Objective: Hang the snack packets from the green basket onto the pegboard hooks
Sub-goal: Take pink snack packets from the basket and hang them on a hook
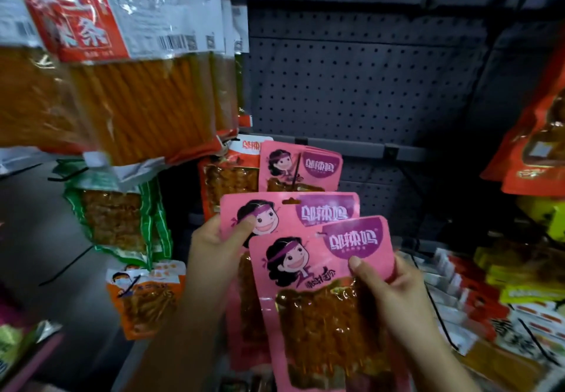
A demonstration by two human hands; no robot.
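Head view: two pink snack packets are held up before the dark pegboard [367,86]. The rear pink packet [293,211] is pinched at its top left corner by the left hand [214,248], thumb on its front. The front pink packet [324,300], overlapping it, is gripped at its right edge by the right hand [388,294]. More pink packets [301,167] are seen hanging just behind, on a hook.

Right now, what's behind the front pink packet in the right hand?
Behind the front pink packet, held by the right hand, sits a second pink packet gripped by the left hand. Its lower part is covered; anything further behind can't be seen.
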